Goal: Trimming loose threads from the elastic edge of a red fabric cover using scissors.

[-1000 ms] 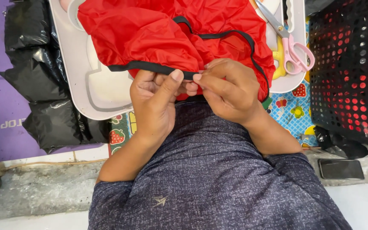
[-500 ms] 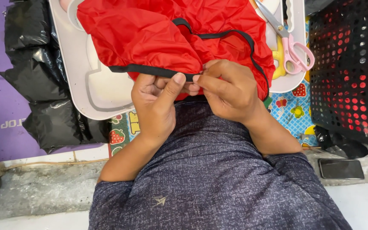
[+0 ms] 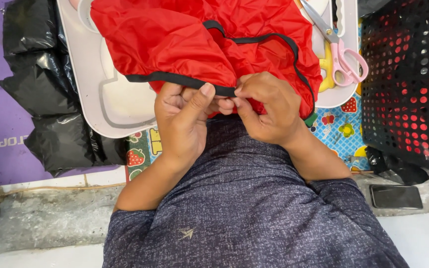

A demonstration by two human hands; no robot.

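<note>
— Both hands meet at the black trim band (image 3: 184,80) of the red fabric (image 3: 175,44). Left hand (image 3: 182,116) is curled shut, thumb pressed on the band from above, fingers tucked under the cloth edge.

— And the right hand (image 3: 266,106)?

— Closed too, pinching the same band just beside the left thumb tip. Fingertips of the two hands are almost touching, with the pinch point between them.

— Which way does the band run?

— Its long axis lies roughly left to right across the view, from the left of the left hand to the pinch. Past the right hand it loops up and around the far edge of the cloth and comes down by the right wrist.

— So where is the cloth from the hands?

— Ahead of them, away from the body. It is heaped on a white tray (image 3: 100,99), and only its near hem is held. Neither hand is nearer; both grip the same spot.

— Anything else close by?

— Pink-handled scissors (image 3: 341,52) lie on the tray's right end, well apart from the right hand. Black plastic bags (image 3: 45,99) sit to the left, a black perforated crate (image 3: 408,84) to the right, and a dark phone (image 3: 395,196) lies near the right elbow.
</note>
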